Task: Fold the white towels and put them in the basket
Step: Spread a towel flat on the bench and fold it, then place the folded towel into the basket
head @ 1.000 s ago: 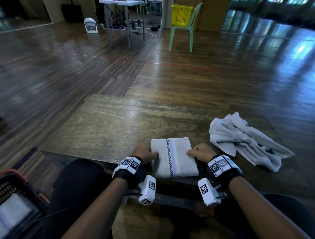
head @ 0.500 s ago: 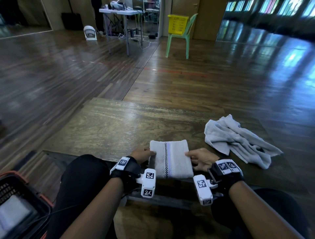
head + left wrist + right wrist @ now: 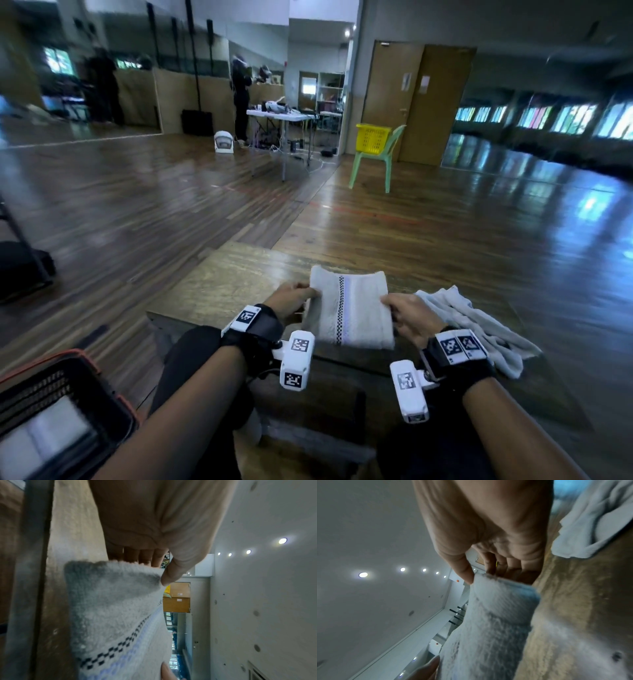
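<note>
A folded white towel (image 3: 352, 308) with a checked black and lilac stripe is held up off the low wooden table (image 3: 233, 284). My left hand (image 3: 294, 301) pinches its left edge, thumb on top and fingers underneath, as the left wrist view shows on the folded towel (image 3: 116, 615). My right hand (image 3: 407, 317) pinches the right edge of the folded towel (image 3: 489, 622) the same way. A crumpled white towel (image 3: 479, 325) lies on the table just right of my right hand. A dark basket (image 3: 78, 387) with an orange rim sits at the lower left, with a folded white towel (image 3: 41, 438) inside.
My knees are against the table's near edge. Far back stand a green chair (image 3: 387, 157) carrying a yellow basket (image 3: 371, 138), a white folding table (image 3: 284, 118) with a person beside it, and a small white fan (image 3: 224, 141). Open wooden floor surrounds the table.
Both hands went from pressing the folded towel's sides on the table to pinching its edges and lifting it. The head view has tilted up toward the room.
</note>
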